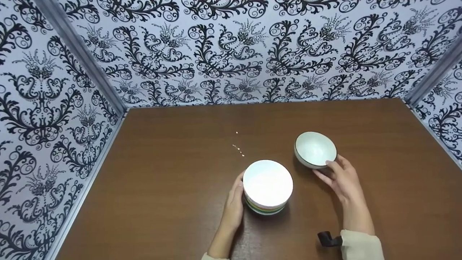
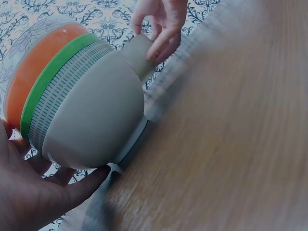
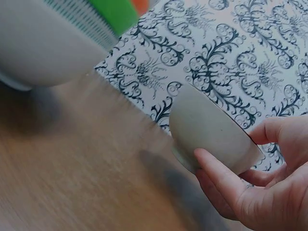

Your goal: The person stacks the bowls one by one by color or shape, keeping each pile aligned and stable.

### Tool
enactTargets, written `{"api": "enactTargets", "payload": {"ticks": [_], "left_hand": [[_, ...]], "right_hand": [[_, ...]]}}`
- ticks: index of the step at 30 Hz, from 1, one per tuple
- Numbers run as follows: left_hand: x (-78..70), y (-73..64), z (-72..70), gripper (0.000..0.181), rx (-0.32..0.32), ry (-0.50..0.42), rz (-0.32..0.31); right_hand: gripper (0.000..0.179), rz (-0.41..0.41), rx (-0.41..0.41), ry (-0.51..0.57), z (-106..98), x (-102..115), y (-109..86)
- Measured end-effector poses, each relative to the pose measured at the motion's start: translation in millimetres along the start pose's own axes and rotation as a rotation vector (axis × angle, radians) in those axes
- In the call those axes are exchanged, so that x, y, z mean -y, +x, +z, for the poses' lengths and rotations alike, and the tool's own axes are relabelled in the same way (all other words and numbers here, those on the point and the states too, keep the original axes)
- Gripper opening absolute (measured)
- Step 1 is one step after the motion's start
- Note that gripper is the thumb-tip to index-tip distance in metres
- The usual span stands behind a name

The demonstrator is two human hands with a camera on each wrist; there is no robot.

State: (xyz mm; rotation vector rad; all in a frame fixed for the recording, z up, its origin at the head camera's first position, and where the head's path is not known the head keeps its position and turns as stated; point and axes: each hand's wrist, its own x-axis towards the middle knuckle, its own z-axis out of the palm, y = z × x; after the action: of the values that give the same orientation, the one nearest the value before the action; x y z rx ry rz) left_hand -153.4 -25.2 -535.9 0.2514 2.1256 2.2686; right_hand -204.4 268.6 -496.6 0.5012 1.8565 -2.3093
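Note:
On the wooden table, a stack of nested bowls point(image 1: 267, 184) shows a white interior from above. From the side, the left wrist view shows a plain pale outer bowl point(image 2: 103, 110), then patterned, green and orange bands above it. My left hand point(image 1: 234, 204) curves round the stack's left side, thumb and fingers against it. To the right, my right hand point(image 1: 344, 180) holds a smaller pale bowl point(image 1: 314, 148) with a dark rim, thumb at the rim and fingers underneath. This bowl point(image 3: 211, 132) is tilted and held above the table, its shadow below.
The brown table point(image 1: 173, 173) meets patterned wall panels point(image 1: 234, 54) at the back and sides. Small light specks point(image 1: 238, 148) lie behind the stack. A black object point(image 1: 329, 239) sticks out beside the right sleeve.

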Motion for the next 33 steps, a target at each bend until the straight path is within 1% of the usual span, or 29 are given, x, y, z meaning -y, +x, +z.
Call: {"api": "enactTargets", "payload": {"ticks": [7, 15, 21, 25, 29, 33], "left_hand": [[0.8, 0.6, 0.5, 0.048, -0.009, 0.035, -0.009], [2.2, 0.4, 0.0, 0.049, -0.008, 0.022, -0.027], [2.5, -1.3, 0.5, 0.050, 0.004, 0.025, -0.007], [2.0, -2.0, 0.4, 0.052, 0.014, 0.041, 0.005], [1.3, -1.1, 0.4, 0.051, -0.002, 0.046, 0.001], [1.3, -0.2, 0.2, 0.049, -0.015, 0.048, -0.014]], "right_hand": [[0.069, -0.051, 0.076, 0.014, 0.4, 16.8, -14.6], [0.059, -0.096, 0.109, 0.009, 9.1, 29.5, -29.4], [0.052, -0.125, 0.151, 0.015, 17.3, 34.2, -37.3], [0.041, -0.162, 0.169, 0.016, 24.8, 35.9, -43.0], [0.031, -0.200, 0.178, -0.026, 32.5, 36.7, -49.1], [0.028, -0.207, 0.188, -0.049, 41.4, 34.9, -52.5]]}}
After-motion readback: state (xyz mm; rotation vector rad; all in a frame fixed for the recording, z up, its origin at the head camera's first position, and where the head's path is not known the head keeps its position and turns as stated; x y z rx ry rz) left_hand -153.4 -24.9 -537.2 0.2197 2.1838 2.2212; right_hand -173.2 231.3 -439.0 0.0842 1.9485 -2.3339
